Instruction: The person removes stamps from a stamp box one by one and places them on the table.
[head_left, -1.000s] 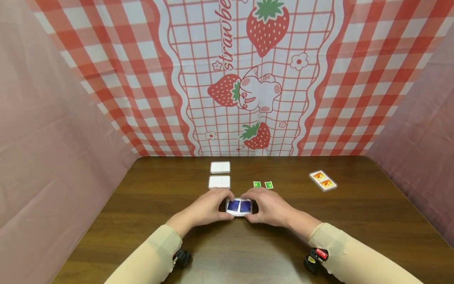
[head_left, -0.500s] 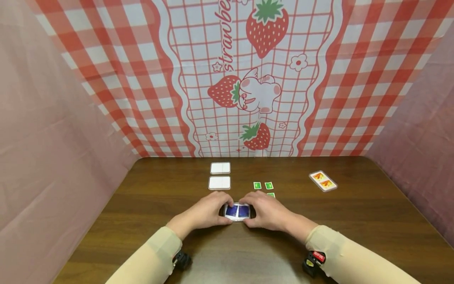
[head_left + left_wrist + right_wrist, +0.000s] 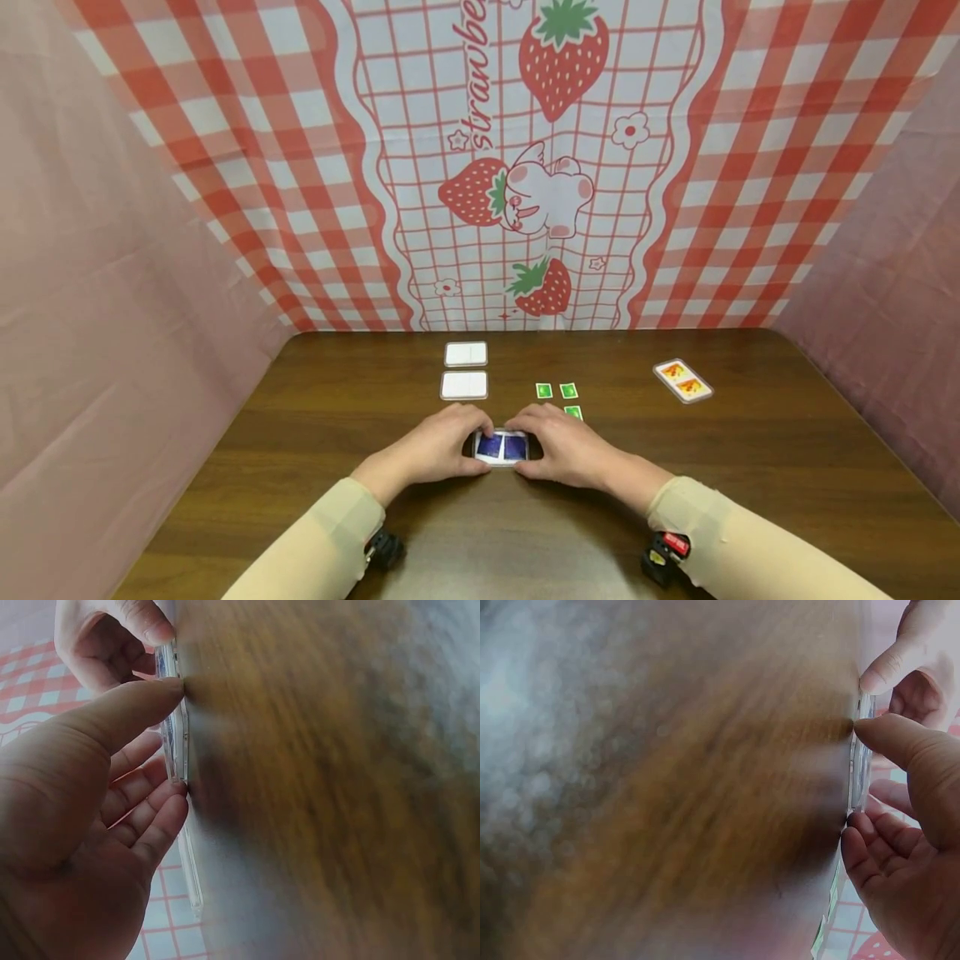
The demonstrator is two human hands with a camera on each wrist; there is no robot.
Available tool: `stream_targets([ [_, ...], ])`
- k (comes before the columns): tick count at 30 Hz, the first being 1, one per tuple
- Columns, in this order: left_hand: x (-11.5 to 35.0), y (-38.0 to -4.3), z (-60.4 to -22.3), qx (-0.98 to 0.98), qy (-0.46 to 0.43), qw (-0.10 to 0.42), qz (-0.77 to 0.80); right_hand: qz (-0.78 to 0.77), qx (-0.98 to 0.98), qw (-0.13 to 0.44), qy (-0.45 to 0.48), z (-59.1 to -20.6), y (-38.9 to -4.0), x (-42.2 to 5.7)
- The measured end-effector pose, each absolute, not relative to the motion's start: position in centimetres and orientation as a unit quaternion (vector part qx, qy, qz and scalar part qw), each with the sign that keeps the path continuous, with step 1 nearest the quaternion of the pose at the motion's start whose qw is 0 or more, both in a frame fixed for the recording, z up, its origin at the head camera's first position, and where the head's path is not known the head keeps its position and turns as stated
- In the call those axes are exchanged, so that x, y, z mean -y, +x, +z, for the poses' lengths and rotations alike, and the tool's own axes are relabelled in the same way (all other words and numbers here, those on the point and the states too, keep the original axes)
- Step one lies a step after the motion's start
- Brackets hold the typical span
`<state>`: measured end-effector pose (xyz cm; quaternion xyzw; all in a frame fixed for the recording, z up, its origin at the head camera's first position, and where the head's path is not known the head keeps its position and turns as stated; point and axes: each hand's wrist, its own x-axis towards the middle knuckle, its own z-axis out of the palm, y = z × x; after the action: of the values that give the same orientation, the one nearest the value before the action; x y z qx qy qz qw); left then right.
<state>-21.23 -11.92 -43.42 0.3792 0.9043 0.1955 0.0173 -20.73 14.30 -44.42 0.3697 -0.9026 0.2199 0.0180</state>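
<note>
Case (image 3: 502,452) with 2 blue pictures (image 3: 490,447) lies on the counter (image 3: 517,542) in the head view, left hand (image 3: 437,447) and right hand (image 3: 567,450) pinching its 2 ends; even pressure should suit it. Left wrist view: left thumb (image 3: 142,703) at the near edge, best matched by its partner. Right wrist view: fingertips (image 3: 855,841) low, so avoid tipping.

Brown wood-grain tabletop (image 3: 517,533) leaves free passage on the near side of the clear-rimmed flat case with two dark-blue squares (image 3: 502,447). The bare left hand (image 3: 442,444) and bare right hand (image 3: 562,446) block its ends; three small green squares (image 3: 543,391) and two white rounded rectangles (image 3: 464,384) obstruct its far side.
</note>
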Motion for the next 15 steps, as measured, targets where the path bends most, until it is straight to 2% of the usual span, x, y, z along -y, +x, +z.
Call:
stream_targets([
  [15,12.02,-21.23,-43.45,-0.901,0.387,0.014,0.197,0.235,0.903,0.008,0.36,-43.75,-20.39,-14.84],
])
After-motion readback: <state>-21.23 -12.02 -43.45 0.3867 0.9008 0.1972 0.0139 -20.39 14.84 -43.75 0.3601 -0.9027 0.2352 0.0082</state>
